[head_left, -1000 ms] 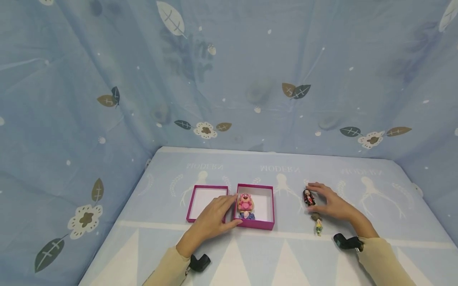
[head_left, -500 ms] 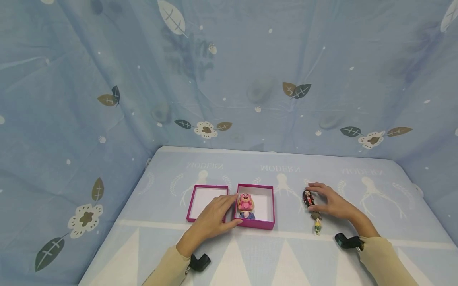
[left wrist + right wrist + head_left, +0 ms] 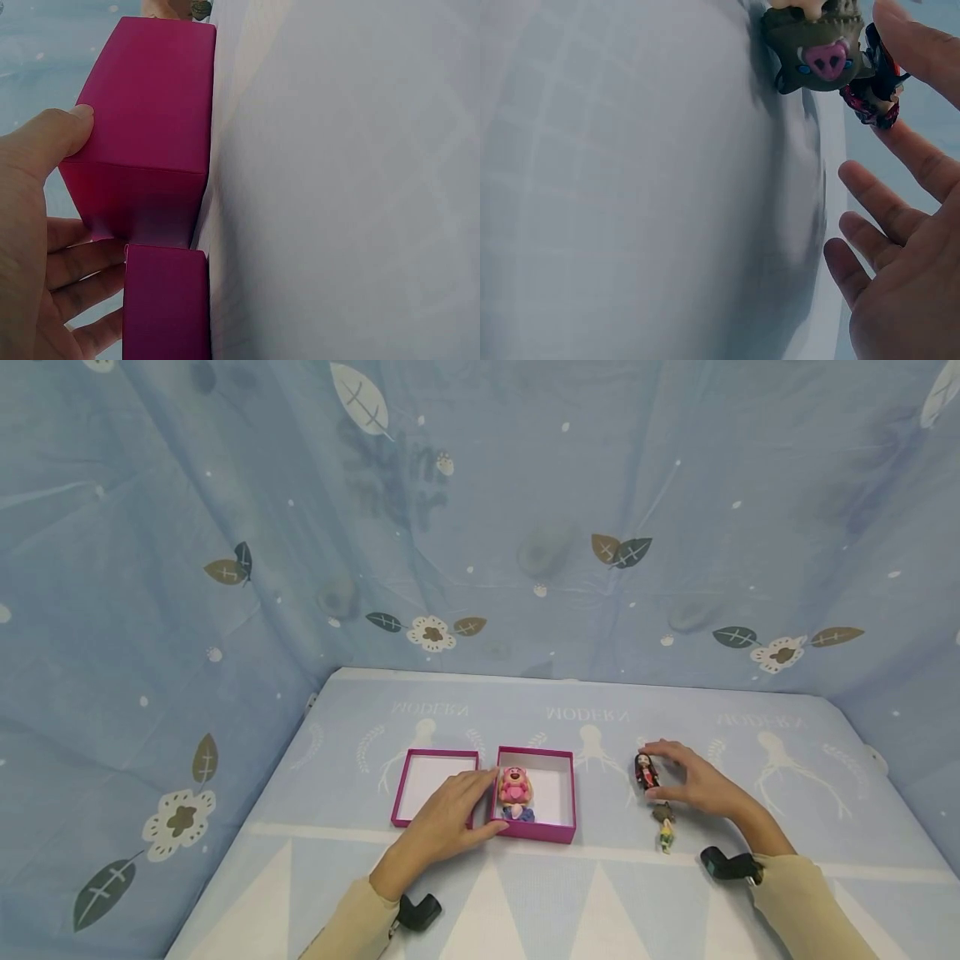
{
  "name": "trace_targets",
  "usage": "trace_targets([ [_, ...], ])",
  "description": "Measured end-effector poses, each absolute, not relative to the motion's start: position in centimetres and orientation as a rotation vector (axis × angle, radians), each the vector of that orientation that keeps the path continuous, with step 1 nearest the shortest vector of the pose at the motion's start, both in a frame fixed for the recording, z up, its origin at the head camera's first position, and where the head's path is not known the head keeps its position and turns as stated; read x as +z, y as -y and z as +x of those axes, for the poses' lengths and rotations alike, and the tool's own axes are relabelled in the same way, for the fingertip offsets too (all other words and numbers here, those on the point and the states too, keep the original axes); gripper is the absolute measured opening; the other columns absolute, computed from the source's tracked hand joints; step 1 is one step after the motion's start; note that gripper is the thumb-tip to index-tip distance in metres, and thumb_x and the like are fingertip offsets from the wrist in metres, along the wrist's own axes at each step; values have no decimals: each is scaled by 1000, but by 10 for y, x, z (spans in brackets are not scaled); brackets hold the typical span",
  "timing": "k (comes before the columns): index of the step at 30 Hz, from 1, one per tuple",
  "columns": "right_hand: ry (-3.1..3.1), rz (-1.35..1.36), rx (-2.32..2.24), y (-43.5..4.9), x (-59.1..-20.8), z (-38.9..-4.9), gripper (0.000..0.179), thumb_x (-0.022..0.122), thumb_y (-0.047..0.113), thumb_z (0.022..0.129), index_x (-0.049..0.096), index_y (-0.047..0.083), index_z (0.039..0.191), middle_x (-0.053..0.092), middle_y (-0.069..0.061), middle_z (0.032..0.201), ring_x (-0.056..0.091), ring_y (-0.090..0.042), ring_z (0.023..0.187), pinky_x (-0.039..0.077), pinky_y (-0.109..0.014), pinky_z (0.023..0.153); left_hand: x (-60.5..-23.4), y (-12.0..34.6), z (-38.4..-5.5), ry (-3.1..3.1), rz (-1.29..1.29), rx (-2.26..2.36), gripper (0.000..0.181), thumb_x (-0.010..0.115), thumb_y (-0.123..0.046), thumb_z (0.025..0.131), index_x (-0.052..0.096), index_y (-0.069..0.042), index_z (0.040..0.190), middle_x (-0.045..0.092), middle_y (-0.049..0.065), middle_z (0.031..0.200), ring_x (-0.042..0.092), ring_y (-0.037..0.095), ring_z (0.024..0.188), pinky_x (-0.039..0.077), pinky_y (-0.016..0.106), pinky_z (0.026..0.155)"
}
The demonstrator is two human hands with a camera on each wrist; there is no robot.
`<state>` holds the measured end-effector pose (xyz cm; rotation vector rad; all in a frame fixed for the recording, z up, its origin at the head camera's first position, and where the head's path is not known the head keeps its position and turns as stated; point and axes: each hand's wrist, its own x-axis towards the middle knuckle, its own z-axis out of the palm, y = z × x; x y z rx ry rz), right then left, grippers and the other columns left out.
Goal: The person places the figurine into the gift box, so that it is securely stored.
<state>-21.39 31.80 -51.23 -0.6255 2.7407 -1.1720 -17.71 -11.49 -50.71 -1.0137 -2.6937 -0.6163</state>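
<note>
In the head view my left hand [image 3: 446,814] holds the near left corner of an open magenta box [image 3: 534,832]. The left wrist view shows its thumb on one wall of the box [image 3: 150,97], fingers behind it. Inside lie a pink bear figurine [image 3: 514,785] and a blue-and-white piece [image 3: 517,812], its kind unclear. My right hand [image 3: 701,789] pinches a black-haired doll figurine [image 3: 646,772] in dark red clothes between thumb and index finger. Close beside it, a figurine with a boar-head hood [image 3: 817,56] and yellow-green clothes [image 3: 665,835] lies on the table.
The magenta-rimmed box lid [image 3: 400,793], white inside, lies left of the box, partly behind my left hand. A patterned pale blue cloth covers the table [image 3: 525,902]. Blue floral curtain [image 3: 480,527] closes off the back and sides.
My right hand has shifted very slightly away from me with the doll figurine. The boar-hooded figurine's feet have swung slightly left. My left hand and the box stay put.
</note>
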Motion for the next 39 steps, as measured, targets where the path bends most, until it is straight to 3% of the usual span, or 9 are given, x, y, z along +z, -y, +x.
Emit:
trace_targets([
  [25,-2728,-659,-1186,-300,-501,-214,67,82,26,79,52,13,138,42,-23,146,22,-54,139,22,-78,103,-509,115,-179,2649,-1025,-637,79,65,-57,87,45,-8,146,59,6,136,54,23,128,44,43,109],
  [39,-2694,-661,-1175,-280,-491,-214,66,81,26,80,52,14,137,40,-22,148,20,-51,142,18,-78,105,-510,115,-179,2667,-1015,-660,79,71,-51,84,46,-8,145,59,6,138,53,23,129,44,44,110],
])
